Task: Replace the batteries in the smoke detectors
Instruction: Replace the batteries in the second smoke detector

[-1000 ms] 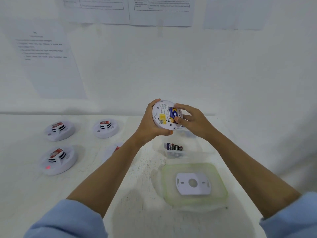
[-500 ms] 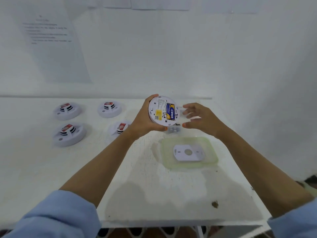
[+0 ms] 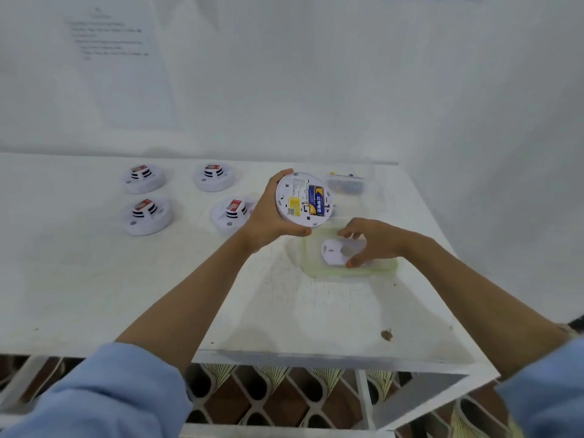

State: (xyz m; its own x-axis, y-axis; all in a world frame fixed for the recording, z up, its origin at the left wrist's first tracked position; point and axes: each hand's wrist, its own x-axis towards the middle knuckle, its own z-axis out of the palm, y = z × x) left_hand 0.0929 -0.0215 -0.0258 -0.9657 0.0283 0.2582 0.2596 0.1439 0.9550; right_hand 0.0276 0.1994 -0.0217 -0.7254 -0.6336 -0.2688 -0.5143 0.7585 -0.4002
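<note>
My left hand holds a round white smoke detector above the table, its back turned toward me. A blue and yellow battery sits in its open compartment. My right hand is lower, over a green-rimmed clear lid, with fingers spread around the white mounting plate that lies on it. Thumb and fingertips touch the plate's edges, and it still rests flat.
Several more smoke detectors with red stickers lie at the left of the white table. A clear box of batteries stands behind the held detector. The table's front edge is near, the wall close at right.
My right hand left the detector's battery side and dropped onto the mounting plate on the lid. The camera tilted down, so the table's front edge came into view. The left hand keeps its hold.
</note>
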